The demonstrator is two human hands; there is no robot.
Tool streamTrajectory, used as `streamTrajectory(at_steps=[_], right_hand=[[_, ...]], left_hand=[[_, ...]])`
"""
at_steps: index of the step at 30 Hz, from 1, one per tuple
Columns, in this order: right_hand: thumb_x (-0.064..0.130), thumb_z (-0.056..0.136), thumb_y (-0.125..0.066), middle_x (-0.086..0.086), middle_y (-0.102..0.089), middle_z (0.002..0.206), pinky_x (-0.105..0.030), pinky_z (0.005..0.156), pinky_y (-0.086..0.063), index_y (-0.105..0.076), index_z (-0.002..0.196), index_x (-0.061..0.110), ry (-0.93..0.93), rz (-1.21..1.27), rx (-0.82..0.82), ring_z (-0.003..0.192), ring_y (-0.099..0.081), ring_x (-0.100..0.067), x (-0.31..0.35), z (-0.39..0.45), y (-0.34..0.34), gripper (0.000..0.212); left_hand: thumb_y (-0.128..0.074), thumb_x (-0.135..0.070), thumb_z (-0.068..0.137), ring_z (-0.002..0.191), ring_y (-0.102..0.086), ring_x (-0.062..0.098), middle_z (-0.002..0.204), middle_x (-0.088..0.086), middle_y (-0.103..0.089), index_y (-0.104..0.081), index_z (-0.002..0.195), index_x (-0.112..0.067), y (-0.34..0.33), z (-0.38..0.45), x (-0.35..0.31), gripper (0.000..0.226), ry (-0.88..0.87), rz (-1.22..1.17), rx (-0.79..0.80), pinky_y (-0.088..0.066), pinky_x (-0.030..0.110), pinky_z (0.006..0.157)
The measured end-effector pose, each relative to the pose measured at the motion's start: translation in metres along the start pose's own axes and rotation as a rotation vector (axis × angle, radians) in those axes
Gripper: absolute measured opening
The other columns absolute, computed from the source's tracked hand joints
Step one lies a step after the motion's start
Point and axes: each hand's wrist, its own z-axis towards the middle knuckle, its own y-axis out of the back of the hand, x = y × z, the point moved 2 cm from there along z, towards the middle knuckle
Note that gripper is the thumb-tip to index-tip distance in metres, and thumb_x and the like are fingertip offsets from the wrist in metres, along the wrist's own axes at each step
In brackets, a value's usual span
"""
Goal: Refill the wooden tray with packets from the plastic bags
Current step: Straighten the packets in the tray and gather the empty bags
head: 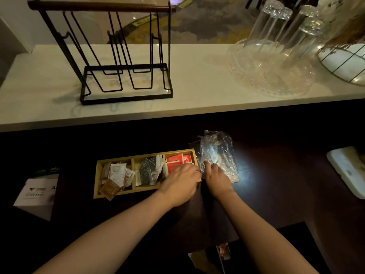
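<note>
A wooden tray (96,178) with three compartments lies on the dark counter. Its left compartment holds white and brown packets (116,175), the middle one grey and white packets (147,170), the right one red packets (175,161). My left hand (180,184) lies over the right compartment, fingers down among the red packets; whether it holds one is hidden. A clear plastic bag (217,153) with packets inside lies just right of the tray. My right hand (216,177) rests on the bag's near end, fingers curled onto the plastic.
A white upper counter carries a black wire rack (126,84), upturned glasses on a clear tray (276,56) and a wire basket (345,62). A white card (37,192) lies at the left, a white object (347,169) at the right edge.
</note>
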Motion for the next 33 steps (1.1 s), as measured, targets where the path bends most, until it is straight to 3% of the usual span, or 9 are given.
streamTrajectory(at_steps=[4,10,13,16,19,23,26,29,33], right_hand=[[0.003,0.092,-0.045,-0.017,-0.065,0.104,-0.036,0.062,-0.048,-0.030,0.131,0.007,-0.164,0.143,-0.029,0.089,-0.066,-0.033,-0.018,0.006,0.006,0.042],[0.007,0.087,-0.054,-0.022,-0.069,0.095,-0.032,0.063,-0.040,-0.047,0.126,0.009,-0.296,0.468,-0.077,0.087,-0.064,-0.039,-0.046,0.014,0.014,0.039],[0.012,0.088,-0.056,-0.018,-0.069,0.096,-0.027,0.063,-0.037,-0.051,0.120,0.012,-0.273,0.477,-0.073,0.087,-0.064,-0.036,-0.052,0.013,0.012,0.033],[0.012,0.090,-0.052,-0.016,-0.069,0.088,-0.026,0.058,-0.035,-0.052,0.112,0.012,-0.254,0.468,-0.080,0.079,-0.065,-0.034,-0.055,0.011,0.009,0.023],[0.008,0.089,-0.048,-0.011,-0.066,0.077,-0.028,0.055,-0.037,-0.051,0.109,0.012,-0.239,0.484,-0.074,0.068,-0.061,-0.030,-0.054,0.010,0.007,0.020],[0.009,0.091,-0.047,-0.013,-0.068,0.079,-0.028,0.055,-0.037,-0.051,0.105,0.012,-0.236,0.489,-0.085,0.073,-0.065,-0.033,-0.055,0.009,0.008,0.015],[0.004,0.089,-0.046,-0.005,-0.062,0.073,-0.029,0.055,-0.039,-0.050,0.103,0.014,-0.233,0.495,-0.070,0.068,-0.062,-0.027,-0.052,0.008,0.008,0.018],[0.003,0.090,-0.044,-0.004,-0.062,0.077,-0.033,0.059,-0.046,-0.048,0.105,0.015,-0.231,0.512,-0.071,0.069,-0.062,-0.025,-0.051,0.005,0.008,0.019],[0.000,0.089,-0.046,-0.011,-0.067,0.086,-0.036,0.065,-0.048,-0.047,0.109,0.016,-0.197,0.449,-0.055,0.077,-0.064,-0.030,-0.047,0.001,0.007,0.025]], left_hand=[[-0.045,-0.022,0.090,0.125,-0.043,0.026,0.127,0.010,-0.055,-0.059,0.120,-0.008,-0.011,0.029,-0.018,0.036,-0.094,0.092,0.115,-0.027,0.040,0.114],[-0.044,-0.012,0.092,0.126,-0.043,0.033,0.135,0.017,-0.051,-0.051,0.129,-0.003,-0.032,0.062,-0.020,0.039,-0.099,0.322,0.293,-0.024,0.044,0.114],[-0.041,-0.019,0.096,0.139,-0.028,0.040,0.151,0.021,-0.032,-0.036,0.141,-0.005,-0.043,0.084,-0.022,0.047,0.004,0.385,0.377,-0.023,0.048,0.115],[-0.038,-0.014,0.097,0.138,-0.024,0.047,0.151,0.026,-0.026,-0.030,0.143,0.000,-0.055,0.099,-0.029,0.049,0.103,0.344,0.434,-0.037,0.048,0.105],[-0.036,-0.005,0.095,0.129,-0.036,0.049,0.143,0.030,-0.034,-0.031,0.141,0.002,-0.065,0.104,-0.033,0.047,0.098,0.317,0.389,-0.051,0.046,0.087],[-0.036,0.000,0.095,0.119,-0.049,0.047,0.135,0.030,-0.044,-0.032,0.137,0.004,-0.064,0.107,-0.033,0.043,0.031,0.365,0.364,-0.054,0.044,0.077],[-0.040,0.003,0.091,0.106,-0.061,0.041,0.124,0.025,-0.057,-0.043,0.129,0.004,-0.049,0.110,-0.031,0.038,-0.030,0.336,0.356,-0.054,0.043,0.075],[-0.049,-0.004,0.087,0.101,-0.066,0.033,0.117,0.016,-0.065,-0.054,0.119,-0.004,-0.024,0.105,-0.027,0.032,-0.023,0.280,0.232,-0.054,0.040,0.078],[-0.081,-0.019,0.060,0.098,-0.071,0.019,0.112,0.007,-0.073,-0.072,0.102,-0.017,0.007,0.063,-0.006,0.043,-0.031,0.233,0.004,-0.058,0.029,0.081]])
